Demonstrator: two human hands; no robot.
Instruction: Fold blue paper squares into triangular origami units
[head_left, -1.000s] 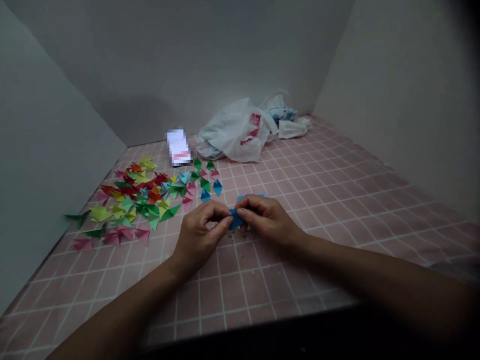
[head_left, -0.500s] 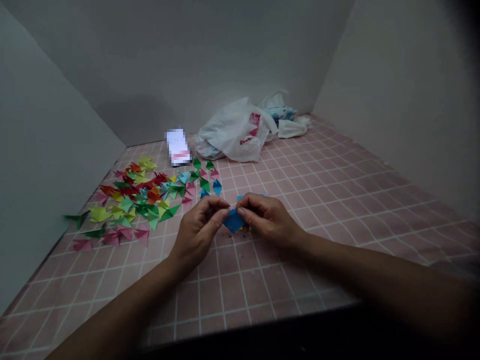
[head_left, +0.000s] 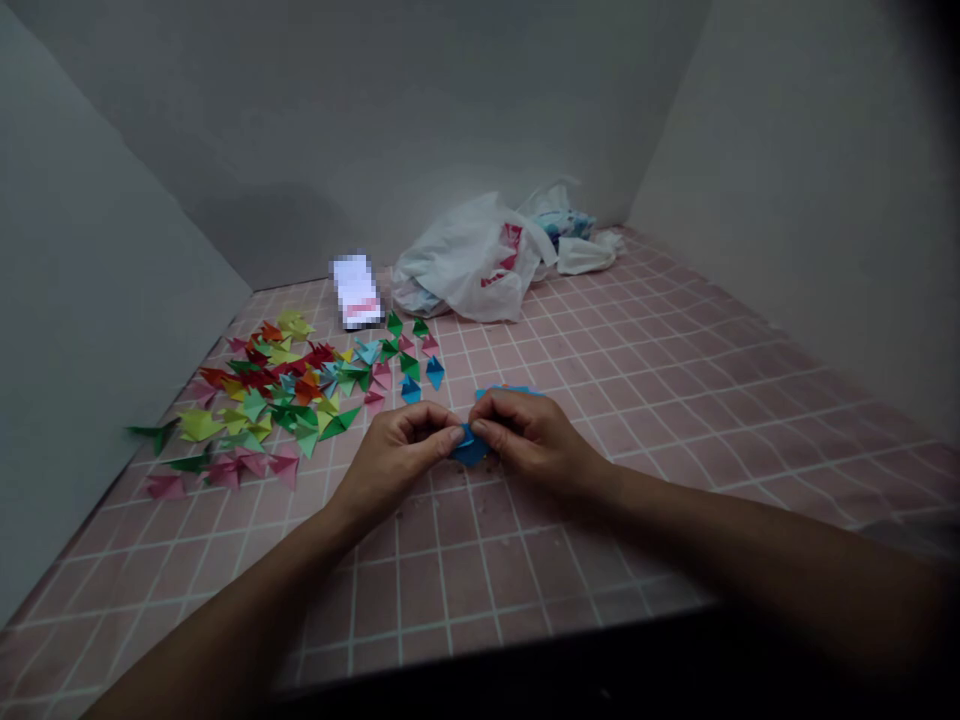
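Observation:
A small piece of blue origami paper point(head_left: 470, 450) is pinched between my two hands, just above the table; folds show along its upper part. My left hand point(head_left: 409, 440) grips its left edge between thumb and forefinger. On the other edge, my right hand point(head_left: 529, 435) holds it in the same kind of pinch. Behind my right hand lies more blue paper point(head_left: 517, 390), mostly hidden by the fingers. Two small blue folded pieces, one of them the nearer blue piece point(head_left: 410, 389), rest on the table beyond my left hand.
Many folded paper pieces in several colours, such as a pink one point(head_left: 283, 467), spread over the left of the pink gridded tablecloth point(head_left: 645, 400). A lit phone point(head_left: 358, 290) and a white plastic bag point(head_left: 472, 260) lie at the back. Walls close off both sides and the back.
The blue paper, seen as a flatter diamond before, now shows a fold across its top. My left hand has shifted slightly, uncovering a blue folded piece behind it.

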